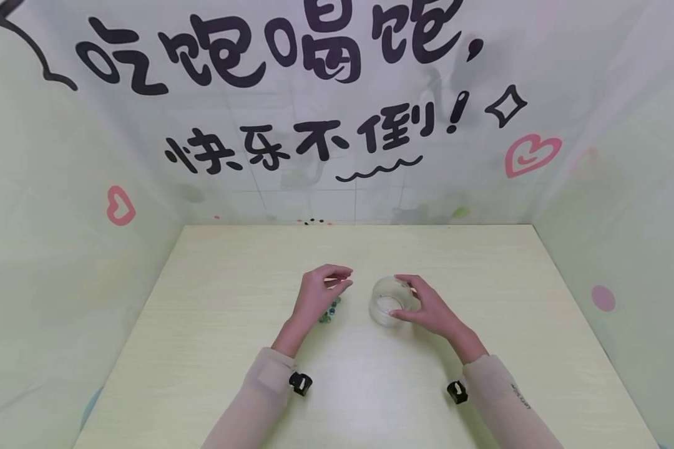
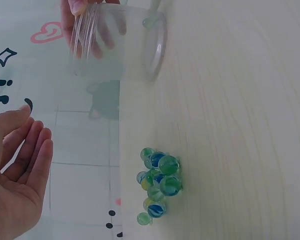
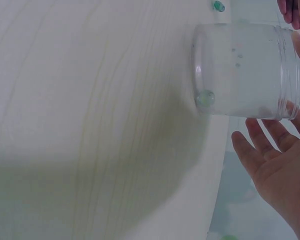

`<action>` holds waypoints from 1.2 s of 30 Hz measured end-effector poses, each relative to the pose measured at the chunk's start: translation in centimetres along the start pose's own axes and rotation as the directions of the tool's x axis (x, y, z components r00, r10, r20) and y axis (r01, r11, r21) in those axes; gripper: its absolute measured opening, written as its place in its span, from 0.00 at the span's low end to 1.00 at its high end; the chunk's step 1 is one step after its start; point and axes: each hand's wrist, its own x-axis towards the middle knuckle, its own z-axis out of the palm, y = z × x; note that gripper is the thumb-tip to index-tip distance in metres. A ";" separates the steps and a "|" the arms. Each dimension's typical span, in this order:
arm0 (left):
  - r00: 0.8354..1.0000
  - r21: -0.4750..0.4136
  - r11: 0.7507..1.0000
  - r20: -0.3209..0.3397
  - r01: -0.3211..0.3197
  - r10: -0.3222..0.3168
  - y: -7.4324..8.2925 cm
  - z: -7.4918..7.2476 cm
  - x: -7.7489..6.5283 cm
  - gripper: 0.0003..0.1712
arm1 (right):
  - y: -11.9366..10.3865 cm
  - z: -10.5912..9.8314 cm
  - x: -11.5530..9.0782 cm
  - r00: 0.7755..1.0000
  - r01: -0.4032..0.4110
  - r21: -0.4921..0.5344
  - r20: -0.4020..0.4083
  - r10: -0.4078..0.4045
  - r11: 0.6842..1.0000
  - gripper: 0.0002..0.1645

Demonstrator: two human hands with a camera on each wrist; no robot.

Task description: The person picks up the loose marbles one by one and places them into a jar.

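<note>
A clear, wide-mouthed jar (image 1: 379,298) stands upright on the table, threaded rim on top. My right hand (image 1: 431,310) grips it near the rim, thumb on the near side and fingers on the far side. One greenish marble (image 3: 205,98) lies at the bottom of the jar. To the jar's left, my left hand (image 1: 317,293) hovers above a cluster of marbles (image 2: 162,177), its fingers loosely bent and the thumb apart from them, holding nothing visible. The marbles are green, blue and yellowish glass, partly hidden by the left hand in the head view.
The pale wooden table (image 1: 202,349) ends at a printed curtain (image 1: 314,193) with dark lettering at the back. More light curtain hangs along both sides. A black wrist strap (image 1: 300,383) sits at the left sleeve, another (image 1: 457,392) at the right.
</note>
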 end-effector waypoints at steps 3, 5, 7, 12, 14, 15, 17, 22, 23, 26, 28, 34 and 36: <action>1.000 -0.001 1.000 -0.009 0.014 -0.014 -0.3 -0.5 0.0 0.12 | 0.0 0.0 0.0 1.000 0.000 -0.002 0.002 0.000 1.000 0.48; 1.000 -0.007 1.000 -0.015 0.026 -0.026 -0.5 -0.8 0.0 0.12 | 0.0 0.0 0.0 1.000 0.000 -0.001 0.003 0.000 1.000 0.48; 0.999 -0.009 0.999 -0.021 0.032 -0.032 -0.8 -1.1 0.0 0.13 | 0.0 0.1 0.0 1.000 0.000 -0.001 0.005 0.000 1.000 0.48; 0.998 0.000 0.999 -0.025 0.054 -0.054 -1.6 -1.7 0.0 0.13 | 0.0 0.0 0.0 1.000 0.000 0.004 0.003 0.000 1.000 0.48; 0.997 0.004 0.998 -0.029 0.068 -0.068 -1.8 -2.0 0.0 0.13 | -0.1 0.0 0.0 1.000 0.000 0.004 0.000 0.000 1.000 0.48; 0.997 0.004 0.997 -0.031 0.073 -0.072 -2.0 -2.1 0.0 0.13 | -0.1 0.0 0.0 1.000 -0.001 0.005 0.000 0.001 1.000 0.48; 0.996 0.008 0.996 -0.033 0.084 -0.084 -2.3 -2.4 0.0 0.14 | -0.1 0.0 0.0 1.000 -0.003 0.006 0.000 0.003 1.000 0.48; 0.992 0.030 0.992 -0.039 0.119 -0.117 -3.6 -2.9 -0.2 0.14 | -0.1 0.1 0.0 1.000 -0.007 0.004 0.002 0.007 1.000 0.48; 0.992 0.033 0.992 -0.042 0.122 -0.121 -3.8 -3.0 -0.2 0.13 | -0.1 0.1 0.0 1.000 -0.007 0.003 0.002 0.007 1.000 0.48; 0.991 0.039 0.991 -0.048 0.131 -0.129 -4.4 -3.3 -0.3 0.14 | -0.1 0.0 0.0 1.000 -0.007 0.002 0.002 0.007 1.000 0.48; 0.990 0.044 0.990 -0.049 0.133 -0.130 -4.7 -3.5 -0.4 0.14 | -0.2 0.0 0.0 1.000 -0.007 0.000 0.001 0.007 1.000 0.48; 0.987 0.052 0.986 -0.047 0.159 -0.156 -5.3 -3.9 -0.5 0.15 | -0.2 0.0 0.0 1.000 -0.006 -0.001 0.003 0.006 1.000 0.48; 0.986 0.060 0.985 -0.045 0.164 -0.162 -5.5 -4.0 -0.5 0.15 | -0.2 0.0 -0.1 1.000 -0.006 -0.001 0.003 0.006 1.000 0.48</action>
